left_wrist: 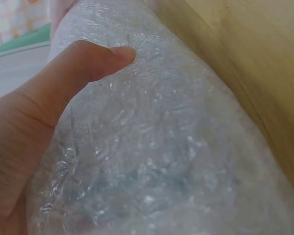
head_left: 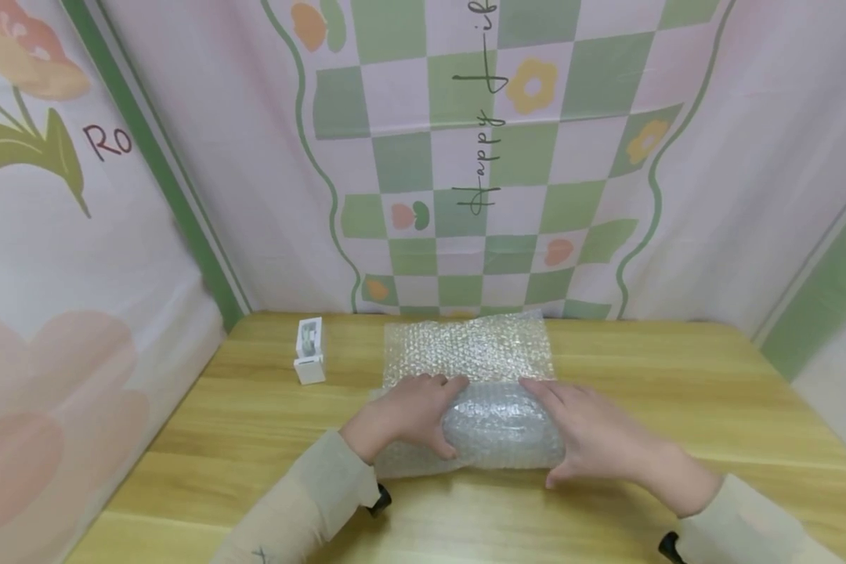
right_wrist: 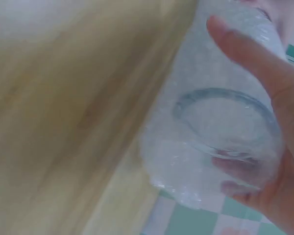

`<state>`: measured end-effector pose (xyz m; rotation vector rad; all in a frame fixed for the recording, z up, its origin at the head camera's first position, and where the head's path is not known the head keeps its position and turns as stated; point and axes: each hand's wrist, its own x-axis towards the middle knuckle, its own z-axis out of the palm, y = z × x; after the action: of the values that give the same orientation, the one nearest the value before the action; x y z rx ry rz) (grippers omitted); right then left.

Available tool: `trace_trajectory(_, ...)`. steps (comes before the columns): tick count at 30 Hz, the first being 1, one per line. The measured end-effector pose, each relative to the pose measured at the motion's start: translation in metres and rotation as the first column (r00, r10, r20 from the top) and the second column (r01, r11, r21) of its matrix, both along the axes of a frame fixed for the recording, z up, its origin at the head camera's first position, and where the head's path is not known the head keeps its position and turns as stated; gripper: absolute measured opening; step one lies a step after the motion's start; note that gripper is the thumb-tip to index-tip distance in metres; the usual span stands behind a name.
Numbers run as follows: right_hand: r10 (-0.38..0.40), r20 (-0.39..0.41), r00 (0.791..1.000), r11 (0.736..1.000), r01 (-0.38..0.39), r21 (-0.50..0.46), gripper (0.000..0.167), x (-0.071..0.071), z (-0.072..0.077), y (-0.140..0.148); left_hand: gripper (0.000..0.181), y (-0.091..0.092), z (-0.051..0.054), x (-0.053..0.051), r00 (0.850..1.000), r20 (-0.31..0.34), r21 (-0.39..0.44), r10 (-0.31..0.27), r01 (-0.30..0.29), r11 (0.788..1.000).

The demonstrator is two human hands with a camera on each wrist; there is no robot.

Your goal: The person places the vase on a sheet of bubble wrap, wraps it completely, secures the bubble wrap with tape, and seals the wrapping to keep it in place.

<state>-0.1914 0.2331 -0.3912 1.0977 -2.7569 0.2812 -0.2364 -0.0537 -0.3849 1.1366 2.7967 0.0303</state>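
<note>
A roll of bubble wrap point(head_left: 504, 435) lies crosswise on the table, wound round a glass. Through the layers, the glass's round rim point(right_wrist: 213, 93) shows near one end in the right wrist view. My left hand point(head_left: 416, 411) grips the roll's left part, its thumb point(left_wrist: 85, 61) lying across the wrap. The right hand point(head_left: 595, 435) holds the right end, thumb on the near side and fingers around the far side. A flat stretch of the bubble wrap point(head_left: 465, 348) extends behind the roll toward the table's back edge.
A small white tape dispenser point(head_left: 310, 364) with a tape roll stands at the back left of the wooden table point(head_left: 663, 368). Behind the table hangs a printed green-and-white checked curtain point(head_left: 458, 157). Another curtain point(head_left: 99, 313) hangs along the left side.
</note>
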Motion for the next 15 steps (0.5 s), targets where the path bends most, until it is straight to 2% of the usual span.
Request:
trace_trajectory(5,0.032,-0.071,0.997,0.998,-0.036,-0.053,0.115,-0.003,-0.007,0.002,0.104,0.002,0.004,0.001,1.0,0.016,-0.008,0.009,-0.009,1.0)
trace_trajectory(7,0.045,-0.063,0.997,0.995,-0.051,-0.083,0.113,-0.004,-0.007,0.003,0.105,0.002,0.006,0.002,0.999,0.035,-0.007,0.011,-0.01,1.0)
trace_trajectory(11,0.069,-0.051,0.996,0.992,-0.075,-0.105,0.112,-0.006,-0.007,0.004,0.108,-0.001,0.01,0.002,0.993,0.119,0.021,0.027,-0.029,0.999)
trace_trajectory(15,0.066,-0.037,0.997,0.993,-0.069,-0.097,0.111,-0.007,-0.008,0.005,0.116,-0.006,0.013,0.001,0.978,0.208,0.076,0.033,-0.049,0.996)
